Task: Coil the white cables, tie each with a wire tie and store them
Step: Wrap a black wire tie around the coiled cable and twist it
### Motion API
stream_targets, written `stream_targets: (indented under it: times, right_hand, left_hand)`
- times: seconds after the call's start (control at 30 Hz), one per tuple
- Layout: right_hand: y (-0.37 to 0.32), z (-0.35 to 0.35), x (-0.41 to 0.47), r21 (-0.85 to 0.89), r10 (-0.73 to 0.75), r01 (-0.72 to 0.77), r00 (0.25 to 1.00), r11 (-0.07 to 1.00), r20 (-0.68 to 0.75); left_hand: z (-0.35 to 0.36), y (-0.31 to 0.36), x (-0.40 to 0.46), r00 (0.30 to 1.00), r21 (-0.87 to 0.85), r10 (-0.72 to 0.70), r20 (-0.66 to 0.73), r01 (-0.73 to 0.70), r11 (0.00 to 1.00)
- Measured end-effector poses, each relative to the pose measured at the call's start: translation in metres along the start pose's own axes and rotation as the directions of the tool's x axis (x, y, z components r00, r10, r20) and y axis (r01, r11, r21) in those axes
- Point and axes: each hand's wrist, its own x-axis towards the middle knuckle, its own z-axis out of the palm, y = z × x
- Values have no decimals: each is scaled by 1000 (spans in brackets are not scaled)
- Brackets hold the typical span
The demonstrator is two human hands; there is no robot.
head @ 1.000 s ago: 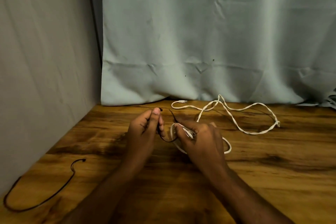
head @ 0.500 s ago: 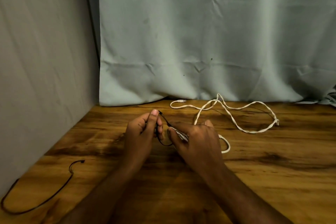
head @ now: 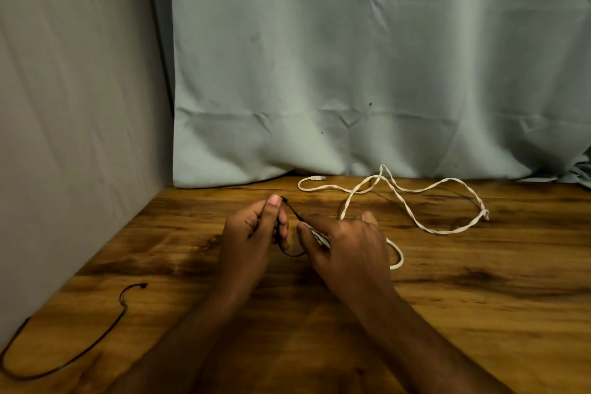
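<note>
left hand: your left hand (head: 252, 233) pinches a thin black wire tie (head: 292, 213) in curled fingers (head: 273, 206).
right hand: your right hand (head: 345, 243) grips the coiled white braided cable (head: 396, 257) on the brown wooden counter (head: 479, 297).

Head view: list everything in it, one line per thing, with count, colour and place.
white cable: one, white, loose loops on the table's far right, near end under the right hand.
wire tie in hand: one, black, between both hands at centre.
spare wire tie: one, black, on the table's near left.
table: one, brown wood, across the lower frame.
curtain: one, pale green, behind the table.
wall: one, grey, left side.
left hand: one, pinches the tie.
right hand: one, grips cable and tie.
</note>
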Motion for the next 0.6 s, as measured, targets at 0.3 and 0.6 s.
stream_targets:
  times: [0.3, 0.6]
  right_hand:
    - [0, 1, 0, -96, -43, 43, 999, 994, -5]
    - [0, 0, 0, -138, -29, 36, 998, 990, 54]
  left_hand:
    - [3, -5, -2, 999, -9, -18, 50, 19, 1000]
    - [5, -6, -4, 975, -50, -178, 136, 186, 981]
